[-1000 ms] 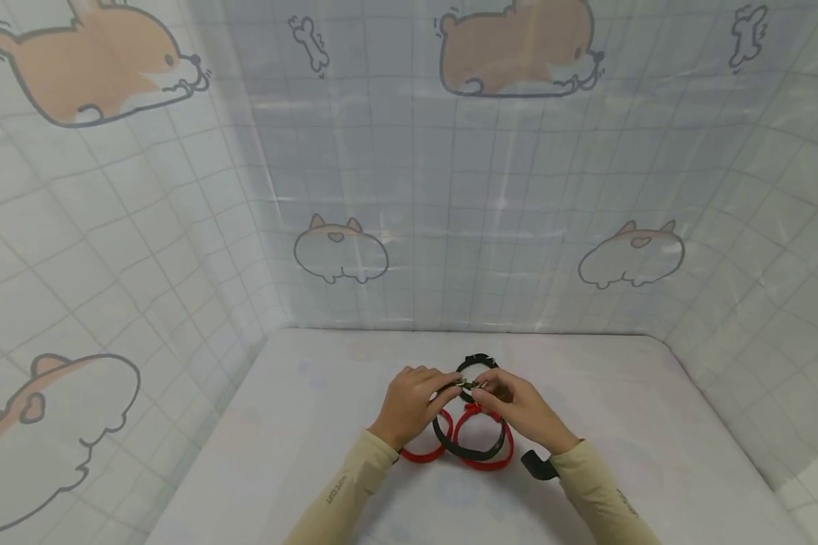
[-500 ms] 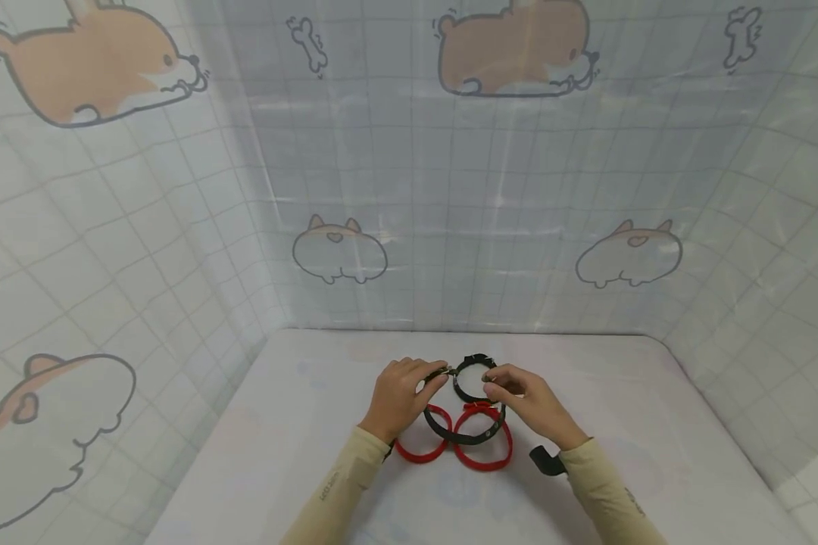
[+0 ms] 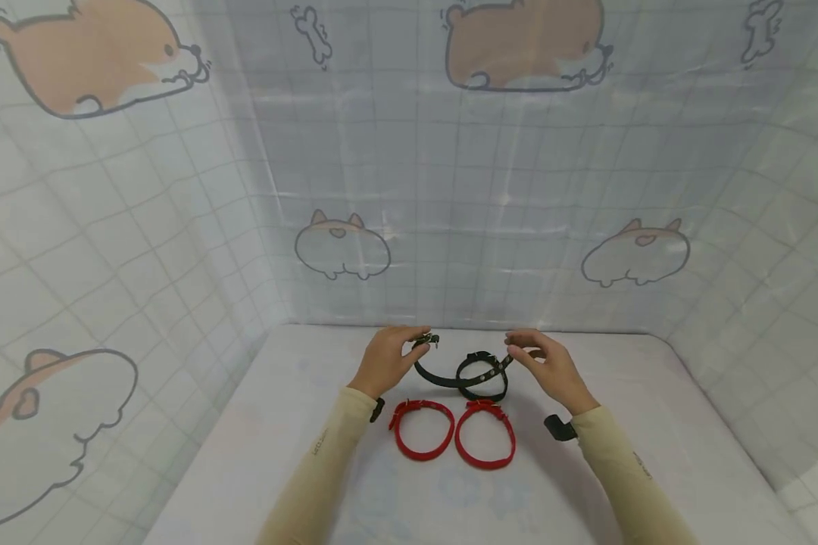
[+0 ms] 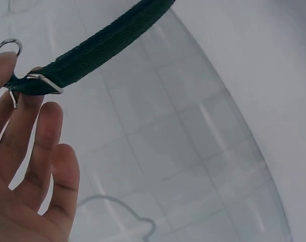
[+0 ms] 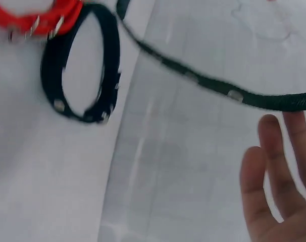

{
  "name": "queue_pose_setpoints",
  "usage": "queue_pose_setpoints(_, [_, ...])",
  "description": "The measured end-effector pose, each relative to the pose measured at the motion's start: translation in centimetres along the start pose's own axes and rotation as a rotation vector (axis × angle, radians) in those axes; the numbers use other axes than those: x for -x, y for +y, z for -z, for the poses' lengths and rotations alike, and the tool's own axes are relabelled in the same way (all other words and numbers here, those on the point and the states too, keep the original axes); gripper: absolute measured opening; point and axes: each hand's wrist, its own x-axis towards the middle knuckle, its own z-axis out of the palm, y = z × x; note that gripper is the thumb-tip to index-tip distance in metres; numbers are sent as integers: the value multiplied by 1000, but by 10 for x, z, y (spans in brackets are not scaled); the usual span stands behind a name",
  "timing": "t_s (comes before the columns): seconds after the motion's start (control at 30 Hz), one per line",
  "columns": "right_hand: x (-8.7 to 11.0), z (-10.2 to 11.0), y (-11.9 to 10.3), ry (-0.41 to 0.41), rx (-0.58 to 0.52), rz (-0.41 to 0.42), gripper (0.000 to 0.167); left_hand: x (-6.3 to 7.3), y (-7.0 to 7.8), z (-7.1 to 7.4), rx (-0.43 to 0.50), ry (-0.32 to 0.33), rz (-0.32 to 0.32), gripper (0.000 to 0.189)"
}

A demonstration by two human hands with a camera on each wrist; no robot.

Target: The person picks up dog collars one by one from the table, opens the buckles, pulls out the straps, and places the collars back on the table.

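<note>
A dark green collar (image 3: 450, 382) hangs unbuckled in a curve between my hands, above the table. My left hand (image 3: 385, 362) pinches its buckle end between thumb and fingers. In the left wrist view, the metal buckle (image 4: 48, 83) and a metal ring (image 4: 18, 47) show beside the fingertips. My right hand (image 3: 548, 371) pinches the other end, which has a row of metal eyelets (image 5: 236, 96); the pinch itself is cut off in the right wrist view. Behind the held strap, a dark closed collar (image 3: 482, 399) lies on the table.
Two red collars, a left one (image 3: 423, 456) and a right one (image 3: 487, 464), lie closed, side by side, on the pale table (image 3: 300, 454). A tiled-pattern curtain (image 3: 477, 227) with cartoon dogs stands behind the table's back edge and along both sides.
My hands have moved apart and away from me, lifting the green collar off the red ones. Its ends, close together at first, are now spread, and the strap is pulled into a shallow curve.
</note>
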Motion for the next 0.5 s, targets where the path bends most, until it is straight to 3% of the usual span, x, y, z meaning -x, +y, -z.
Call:
queue_pose_setpoints(0.17, [-21,6,25,57,11,-22,31,-19,-21,2,-25,-39,81,35])
queue_pose_setpoints(0.37, [-43,12,49,96,-16,-60,33,-42,-45,-1,-57,-56,127,31])
queue_pose_setpoints(0.5, [-55,15,61,115,21,-86,34,-53,-57,-6,-94,-67,165,29])
